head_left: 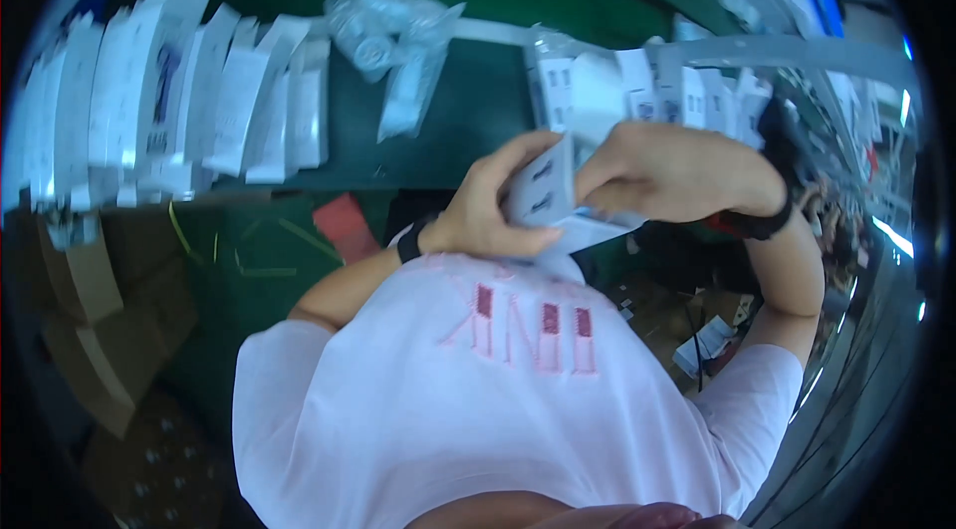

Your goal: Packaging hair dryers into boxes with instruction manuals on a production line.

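Observation:
In front of my chest, my left hand [485,198] is wrapped round a small white carton [541,190] with dark pictures printed on its side. The carton is tilted, and a white flap [595,231] sticks out from its right end. My right hand [672,170] is at that end, its fingers bent together and pointing down at the opening. What those fingertips pinch, if anything, is hidden behind the hand and the carton. A dark band sits on each wrist.
A row of upright white cartons [139,96] lines the left of the green bench [349,145]. More open cartons [647,91] stand just beyond my right hand. Clear plastic-wrapped pieces [408,61] lie between them. Brown cardboard boxes [100,320] are at lower left, beside a red piece [345,229].

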A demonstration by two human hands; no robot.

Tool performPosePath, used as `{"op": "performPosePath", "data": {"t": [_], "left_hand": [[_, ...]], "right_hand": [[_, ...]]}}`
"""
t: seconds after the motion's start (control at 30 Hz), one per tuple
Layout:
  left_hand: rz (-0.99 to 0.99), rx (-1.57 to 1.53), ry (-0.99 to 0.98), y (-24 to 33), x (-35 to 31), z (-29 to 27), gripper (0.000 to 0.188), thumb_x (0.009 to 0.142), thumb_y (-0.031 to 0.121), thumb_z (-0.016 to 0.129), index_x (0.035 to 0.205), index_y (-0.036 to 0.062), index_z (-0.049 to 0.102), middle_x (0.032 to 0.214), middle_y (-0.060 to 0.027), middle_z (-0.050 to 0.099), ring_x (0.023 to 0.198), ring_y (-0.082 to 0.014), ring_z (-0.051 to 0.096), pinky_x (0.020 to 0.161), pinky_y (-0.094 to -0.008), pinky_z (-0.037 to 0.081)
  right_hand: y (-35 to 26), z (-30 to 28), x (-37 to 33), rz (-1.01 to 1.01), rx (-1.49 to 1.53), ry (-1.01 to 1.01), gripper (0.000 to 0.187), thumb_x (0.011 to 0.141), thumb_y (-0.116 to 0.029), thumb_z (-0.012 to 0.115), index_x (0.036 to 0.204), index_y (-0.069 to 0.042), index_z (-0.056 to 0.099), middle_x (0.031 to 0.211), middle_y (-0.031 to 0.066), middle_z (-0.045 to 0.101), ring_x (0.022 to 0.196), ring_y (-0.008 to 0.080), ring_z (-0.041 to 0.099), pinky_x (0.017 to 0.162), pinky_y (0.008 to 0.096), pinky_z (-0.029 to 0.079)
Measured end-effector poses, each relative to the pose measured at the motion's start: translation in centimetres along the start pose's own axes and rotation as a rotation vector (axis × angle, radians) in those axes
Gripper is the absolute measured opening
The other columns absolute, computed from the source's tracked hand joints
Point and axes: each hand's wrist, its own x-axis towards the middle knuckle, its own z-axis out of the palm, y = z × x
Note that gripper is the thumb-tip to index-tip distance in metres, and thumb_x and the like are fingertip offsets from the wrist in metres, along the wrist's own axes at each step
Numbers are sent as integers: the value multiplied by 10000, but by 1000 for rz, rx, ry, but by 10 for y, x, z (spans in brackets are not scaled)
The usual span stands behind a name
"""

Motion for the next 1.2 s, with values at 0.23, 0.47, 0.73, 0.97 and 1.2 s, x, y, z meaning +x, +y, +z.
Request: {"op": "performPosePath", "data": {"t": [0.23,0.47,0.73,0.97,1.2], "left_hand": [[6,-69,-136,-15,12,7,986,660,165,816,1410,39,188,1291,-180,439,1212,-255,444,1025,-381,336],[140,-252,-218,6,30,17,739,857,187,643,1440,26,219,1389,-178,355,1301,-249,366,1074,-388,284],[-339,165,-543,18,62,12,549,850,196,668,1316,24,433,1218,-121,534,1105,-185,544,922,-343,457],[-401,-52,-393,-8,67,29,607,830,216,729,1293,79,361,1040,-115,583,961,-184,581,768,-298,485],[-447,-54,-420,-16,77,35,664,804,221,755,1342,110,382,1042,-114,584,924,-170,585,768,-278,479]], "right_hand": [[8,30,-24,141,1,43,343,896,-27,488,1232,-14,557,874,118,651,688,161,602,626,320,460],[37,91,-53,13,824,1101,803,788,-179,723,1450,-21,297,1346,129,472,1191,200,483,1008,343,374],[71,136,-9,-439,854,1649,820,824,-59,669,1485,-27,185,1216,198,560,1099,237,569,927,345,452],[60,149,-29,6,492,1565,289,875,-51,602,1152,26,634,1113,119,631,1030,183,581,875,280,445],[85,144,-48,100,678,1438,273,911,-106,569,1154,-23,661,1020,72,680,872,109,599,757,215,446]]}}
